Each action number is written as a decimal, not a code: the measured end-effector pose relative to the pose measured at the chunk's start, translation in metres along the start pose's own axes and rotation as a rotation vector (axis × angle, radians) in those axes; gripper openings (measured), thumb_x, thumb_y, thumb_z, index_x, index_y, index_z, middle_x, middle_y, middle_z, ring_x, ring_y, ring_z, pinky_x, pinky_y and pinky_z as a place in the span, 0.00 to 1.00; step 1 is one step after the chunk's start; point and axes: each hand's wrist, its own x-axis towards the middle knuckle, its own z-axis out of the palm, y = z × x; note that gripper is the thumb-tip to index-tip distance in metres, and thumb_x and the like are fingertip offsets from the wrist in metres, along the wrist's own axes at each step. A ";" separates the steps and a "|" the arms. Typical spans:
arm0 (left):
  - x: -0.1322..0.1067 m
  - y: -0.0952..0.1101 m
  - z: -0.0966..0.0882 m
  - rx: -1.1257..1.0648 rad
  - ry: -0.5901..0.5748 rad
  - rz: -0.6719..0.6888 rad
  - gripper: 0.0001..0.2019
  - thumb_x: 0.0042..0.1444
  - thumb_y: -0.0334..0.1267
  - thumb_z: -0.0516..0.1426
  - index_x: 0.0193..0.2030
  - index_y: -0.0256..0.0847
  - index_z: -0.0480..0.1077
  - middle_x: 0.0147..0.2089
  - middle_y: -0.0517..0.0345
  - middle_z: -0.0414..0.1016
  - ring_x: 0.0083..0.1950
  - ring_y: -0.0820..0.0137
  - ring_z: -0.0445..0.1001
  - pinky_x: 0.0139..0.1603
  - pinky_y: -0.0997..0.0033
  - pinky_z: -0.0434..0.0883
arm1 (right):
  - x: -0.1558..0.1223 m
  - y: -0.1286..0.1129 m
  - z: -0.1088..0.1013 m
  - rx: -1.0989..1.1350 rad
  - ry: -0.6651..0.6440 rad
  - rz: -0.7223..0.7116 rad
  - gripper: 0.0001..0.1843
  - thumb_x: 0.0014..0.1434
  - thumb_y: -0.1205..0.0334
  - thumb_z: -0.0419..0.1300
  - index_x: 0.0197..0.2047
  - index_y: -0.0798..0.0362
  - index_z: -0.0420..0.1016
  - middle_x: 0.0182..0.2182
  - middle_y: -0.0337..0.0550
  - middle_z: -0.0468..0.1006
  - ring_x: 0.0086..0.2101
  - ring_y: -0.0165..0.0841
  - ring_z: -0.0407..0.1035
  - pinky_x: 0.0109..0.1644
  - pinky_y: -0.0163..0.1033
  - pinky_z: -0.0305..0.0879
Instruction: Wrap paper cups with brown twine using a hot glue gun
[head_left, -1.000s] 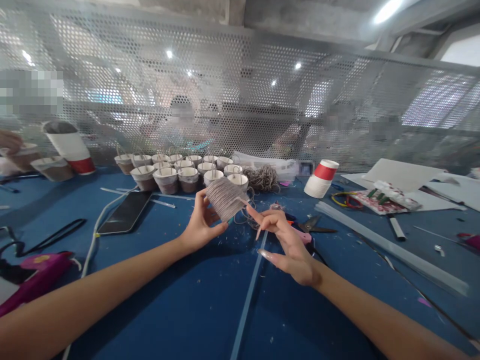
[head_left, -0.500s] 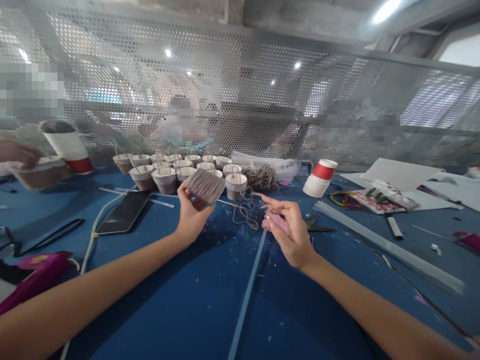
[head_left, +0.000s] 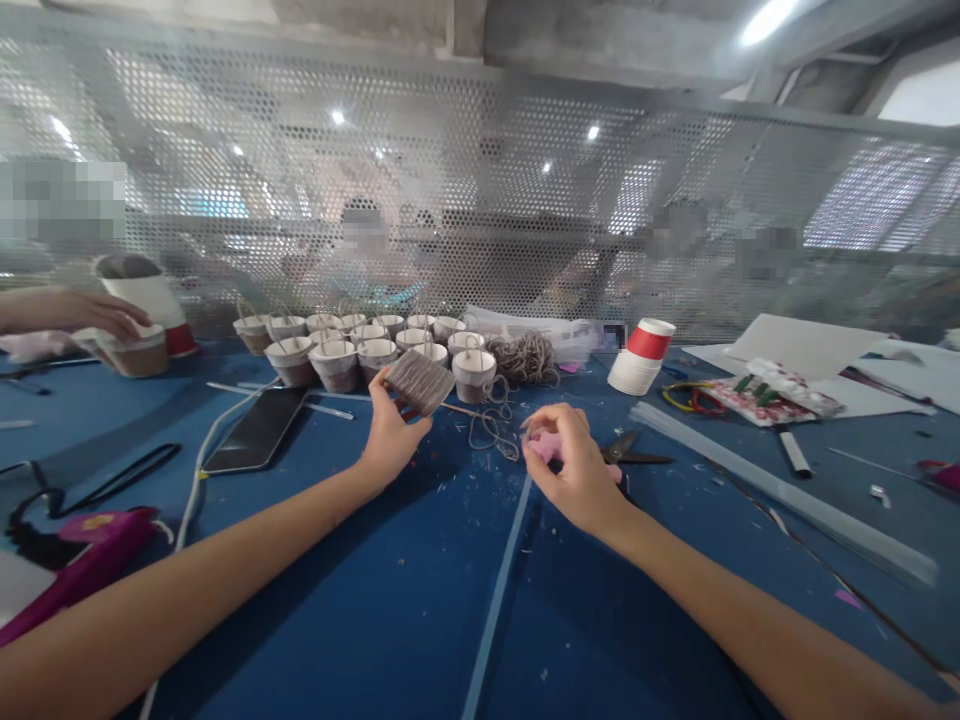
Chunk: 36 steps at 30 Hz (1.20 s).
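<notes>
My left hand [head_left: 396, 432] grips a small cup-like piece wrapped in grey-brown twine [head_left: 421, 381], tilted on its side above the table. My right hand [head_left: 576, 468] curls round a pink tool [head_left: 547, 445] that looks like a glue gun; the fingers cover most of it. From beneath that hand a pale translucent strip [head_left: 499, 590] runs toward the table's near edge. Loose twine [head_left: 491, 430] lies between the hands and leads back to a tangled twine heap [head_left: 525, 358]. Open scissors [head_left: 637, 450] lie just right of my right hand.
Several small handled cups [head_left: 334, 362] stand behind my left hand. A phone [head_left: 259, 430], cable and magenta glue gun [head_left: 97, 555] lie left. Stacked paper cups [head_left: 642, 355] and long clear sticks [head_left: 780, 490] are right. Another person's hand [head_left: 97, 310] touches a cup at far left.
My right hand's fingers have curled in further over the pink tool. The wrapped cup has lowered slightly. At far left, the other person's hand and cup have moved right.
</notes>
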 end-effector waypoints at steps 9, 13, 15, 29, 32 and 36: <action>0.002 -0.011 -0.006 0.257 0.022 0.025 0.38 0.38 0.26 0.61 0.58 0.44 0.53 0.58 0.47 0.56 0.50 0.63 0.71 0.50 0.55 0.74 | -0.005 -0.015 0.004 -0.133 -0.521 0.077 0.31 0.55 0.49 0.60 0.57 0.58 0.61 0.52 0.61 0.64 0.55 0.51 0.56 0.58 0.62 0.55; 0.003 -0.009 -0.006 0.193 0.062 -0.027 0.37 0.37 0.26 0.61 0.56 0.44 0.53 0.57 0.48 0.57 0.46 0.65 0.72 0.47 0.58 0.75 | -0.005 -0.017 0.002 -0.105 -0.494 0.034 0.20 0.56 0.54 0.60 0.49 0.56 0.68 0.46 0.56 0.69 0.50 0.47 0.61 0.56 0.58 0.58; 0.003 -0.008 -0.005 0.179 0.055 -0.031 0.37 0.37 0.26 0.61 0.56 0.44 0.53 0.57 0.49 0.58 0.46 0.66 0.72 0.46 0.60 0.76 | -0.004 -0.016 0.000 -0.025 -0.461 0.022 0.12 0.56 0.59 0.60 0.43 0.53 0.69 0.42 0.51 0.72 0.47 0.43 0.65 0.54 0.55 0.61; 0.003 -0.005 -0.003 0.107 0.004 -0.052 0.37 0.35 0.26 0.61 0.55 0.44 0.54 0.56 0.51 0.58 0.45 0.68 0.71 0.44 0.63 0.75 | 0.000 0.001 -0.005 0.261 -0.103 0.190 0.08 0.64 0.55 0.52 0.43 0.50 0.62 0.42 0.49 0.76 0.43 0.39 0.70 0.47 0.49 0.65; 0.002 -0.005 -0.003 0.100 -0.015 -0.052 0.37 0.35 0.26 0.61 0.55 0.44 0.53 0.56 0.51 0.57 0.46 0.68 0.70 0.43 0.64 0.75 | -0.001 -0.002 -0.006 0.102 -0.286 0.084 0.10 0.64 0.57 0.52 0.47 0.50 0.64 0.49 0.52 0.72 0.50 0.42 0.63 0.55 0.55 0.60; 0.002 -0.004 -0.003 0.118 -0.029 -0.050 0.37 0.37 0.26 0.61 0.55 0.45 0.53 0.57 0.51 0.57 0.47 0.67 0.70 0.42 0.65 0.75 | -0.004 -0.009 -0.007 0.011 -0.518 0.027 0.09 0.61 0.58 0.55 0.44 0.51 0.67 0.46 0.52 0.68 0.49 0.43 0.62 0.55 0.55 0.60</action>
